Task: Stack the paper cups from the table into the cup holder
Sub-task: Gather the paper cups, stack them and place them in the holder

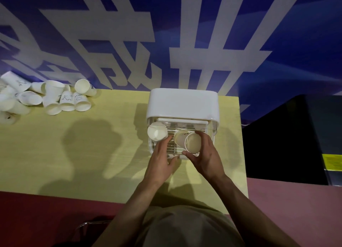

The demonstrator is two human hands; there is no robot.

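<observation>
From my feed: loose paper cups (pixel 55 97) sat heaped at the far left of the yellow table (pixel 74 145), most lying on their sides, a few with black doodles and lettering on them. Well apart from both hands.

Middle-right of the table stood the white cup holder (pixel 182 103), its solid top toward the far wall, ribbed clear tray toward the near edge. One paper cup (pixel 157 133) lay on its side in the holder's left slot, mouth facing the camera.

Left hand (pixel 162 159) rested at the tray's near left corner, fingers spread, fingertips just beside that left-slot cup, gripping nothing that I could see.

Right hand (pixel 205 154) was wrapped around a nested pair of cups (pixel 187 140) in the holder's right slot, thumb under the near rim, fingers over the far side. The pair lay tilted, mouths toward the near right.

Blue wall with big white characters (pixel 129 43) ran behind the table. A dark cabinet (pixel 296 135) stood off the right edge.
</observation>
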